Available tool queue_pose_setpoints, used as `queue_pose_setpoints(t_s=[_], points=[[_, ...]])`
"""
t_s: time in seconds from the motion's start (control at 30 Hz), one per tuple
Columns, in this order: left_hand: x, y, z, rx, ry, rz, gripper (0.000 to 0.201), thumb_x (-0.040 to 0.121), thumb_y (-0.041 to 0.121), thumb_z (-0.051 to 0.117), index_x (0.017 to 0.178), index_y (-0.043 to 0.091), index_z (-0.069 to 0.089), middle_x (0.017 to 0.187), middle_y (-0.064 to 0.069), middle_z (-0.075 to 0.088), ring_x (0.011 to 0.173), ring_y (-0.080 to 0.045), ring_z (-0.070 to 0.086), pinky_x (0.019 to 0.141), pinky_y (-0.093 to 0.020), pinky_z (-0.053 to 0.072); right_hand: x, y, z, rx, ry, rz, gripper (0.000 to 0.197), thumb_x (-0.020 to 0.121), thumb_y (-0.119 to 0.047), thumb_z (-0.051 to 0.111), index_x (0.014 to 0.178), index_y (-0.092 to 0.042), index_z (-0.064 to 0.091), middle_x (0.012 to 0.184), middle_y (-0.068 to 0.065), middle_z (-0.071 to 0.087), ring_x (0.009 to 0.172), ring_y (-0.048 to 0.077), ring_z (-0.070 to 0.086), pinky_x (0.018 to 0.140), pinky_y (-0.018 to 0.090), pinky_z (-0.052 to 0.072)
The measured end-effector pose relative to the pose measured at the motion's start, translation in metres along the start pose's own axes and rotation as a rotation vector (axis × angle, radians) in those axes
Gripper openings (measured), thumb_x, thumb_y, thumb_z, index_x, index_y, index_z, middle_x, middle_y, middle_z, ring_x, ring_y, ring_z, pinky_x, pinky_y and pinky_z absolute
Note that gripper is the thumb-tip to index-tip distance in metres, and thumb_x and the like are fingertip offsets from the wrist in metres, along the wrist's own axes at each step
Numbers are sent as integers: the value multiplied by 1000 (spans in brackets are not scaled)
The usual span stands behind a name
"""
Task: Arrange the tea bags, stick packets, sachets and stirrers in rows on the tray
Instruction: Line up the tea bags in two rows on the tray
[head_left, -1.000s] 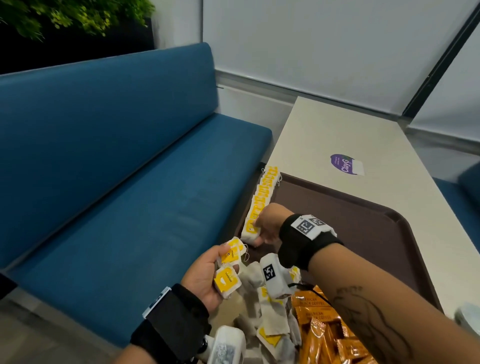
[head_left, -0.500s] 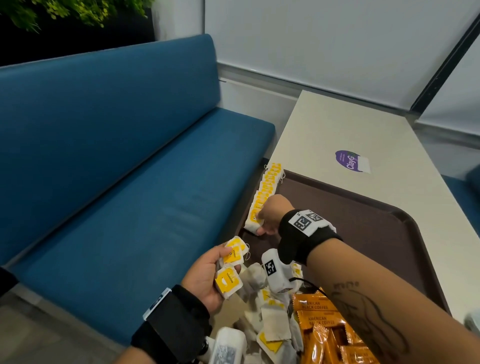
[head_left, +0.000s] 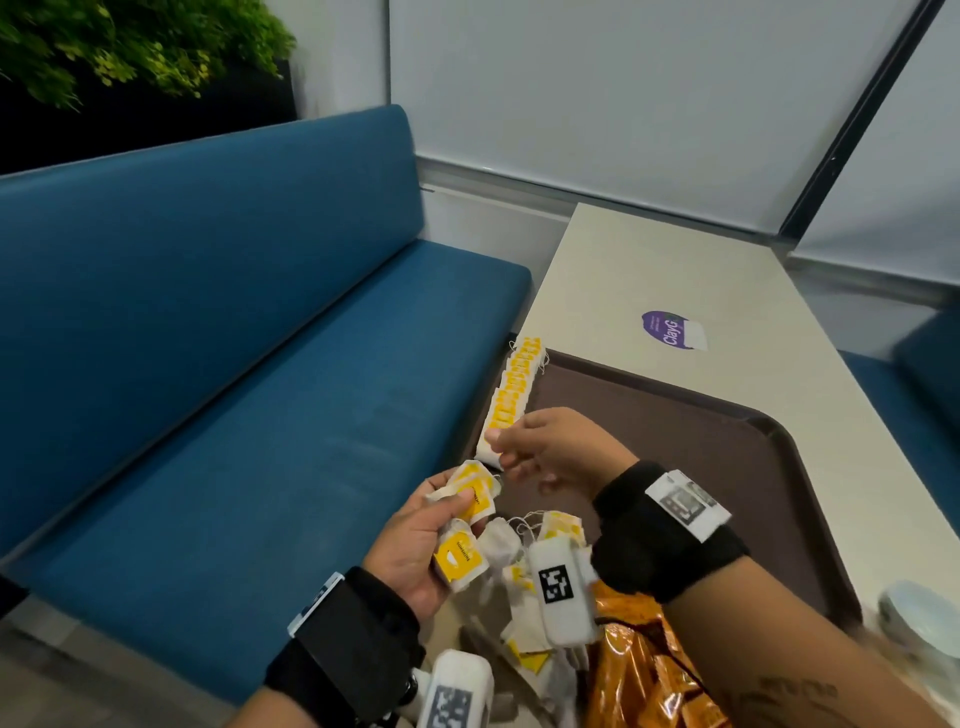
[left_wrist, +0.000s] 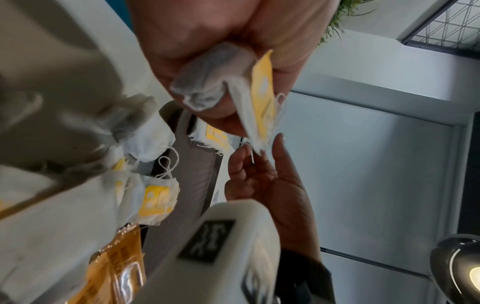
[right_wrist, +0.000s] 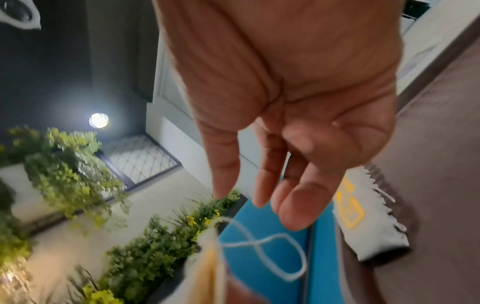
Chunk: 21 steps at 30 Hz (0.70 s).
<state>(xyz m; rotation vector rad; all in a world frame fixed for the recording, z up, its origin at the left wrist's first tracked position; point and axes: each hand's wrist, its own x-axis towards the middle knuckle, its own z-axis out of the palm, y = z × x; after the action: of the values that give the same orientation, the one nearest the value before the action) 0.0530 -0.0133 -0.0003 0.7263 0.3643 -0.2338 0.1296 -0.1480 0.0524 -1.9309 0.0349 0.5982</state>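
My left hand (head_left: 457, 501) grips a small bunch of yellow-labelled tea bags (head_left: 470, 499) just off the brown tray's (head_left: 701, 457) near left corner. In the left wrist view the left hand (left_wrist: 228, 86) pinches the tea bags (left_wrist: 262, 86). My right hand (head_left: 506, 452) hovers right beside them with relaxed fingers and holds nothing. In the right wrist view the right hand (right_wrist: 259, 195) has bare fingers above a tea bag's string loop (right_wrist: 262, 255). A row of tea bags (head_left: 514, 384) lies along the tray's left edge.
Loose tea bags (head_left: 553, 527) and orange coffee sachets (head_left: 639, 670) are heaped at the tray's near end. The tray sits on a cream table (head_left: 675, 260) with a purple sticker (head_left: 670, 330). A blue bench (head_left: 234, 364) runs along the left.
My right hand has left the near end of the row, come back toward my left hand and opened. My left hand still holds its tea bags.
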Motion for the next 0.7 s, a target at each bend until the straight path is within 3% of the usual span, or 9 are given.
queue_pose_setpoints(t_s=[0.07,0.2,0.37,0.47,0.57,0.7], points=[[-2,-4,-1,8,-22,-3,19,91,-3,46,101,9,58,83,-10,66,53,-11,63,47,-19,52,-18,5,4,52,-72,12,25,82,-30,71,87,-6,65,71,5,63,57,13,56,40,17,33],[-7,-12,-4,46,-58,-16,25,89,-5,48,109,8,58,94,-14,67,72,-21,66,58,-28,58,-39,15,13,52,-56,25,15,87,-20,67,81,-8,60,61,4,57,50,9,56,41,19,31],[-12,-21,-4,114,-61,-9,23,89,-1,51,108,6,60,84,-10,73,64,-17,69,54,-23,56,-49,27,15,171,11,49,12,92,-16,59,82,-11,55,70,6,56,50,10,59,41,20,29],[-13,-25,-5,127,-45,-43,24,92,6,50,114,3,59,86,-11,73,72,-22,64,53,-23,56,-53,30,14,214,53,40,11,94,-17,57,87,-9,56,80,13,60,54,12,60,40,19,31],[-13,-26,-6,136,-35,-55,26,93,9,49,118,3,58,91,-14,72,80,-25,62,53,-25,56,-55,32,14,254,69,29,11,95,-17,56,88,-8,57,78,15,62,51,10,58,39,18,33],[-13,-25,-8,133,-44,-55,24,93,8,49,113,8,62,89,-13,72,64,-19,65,51,-25,55,-56,35,18,281,30,45,11,92,-12,60,84,-5,63,63,6,61,49,9,53,41,18,35]])
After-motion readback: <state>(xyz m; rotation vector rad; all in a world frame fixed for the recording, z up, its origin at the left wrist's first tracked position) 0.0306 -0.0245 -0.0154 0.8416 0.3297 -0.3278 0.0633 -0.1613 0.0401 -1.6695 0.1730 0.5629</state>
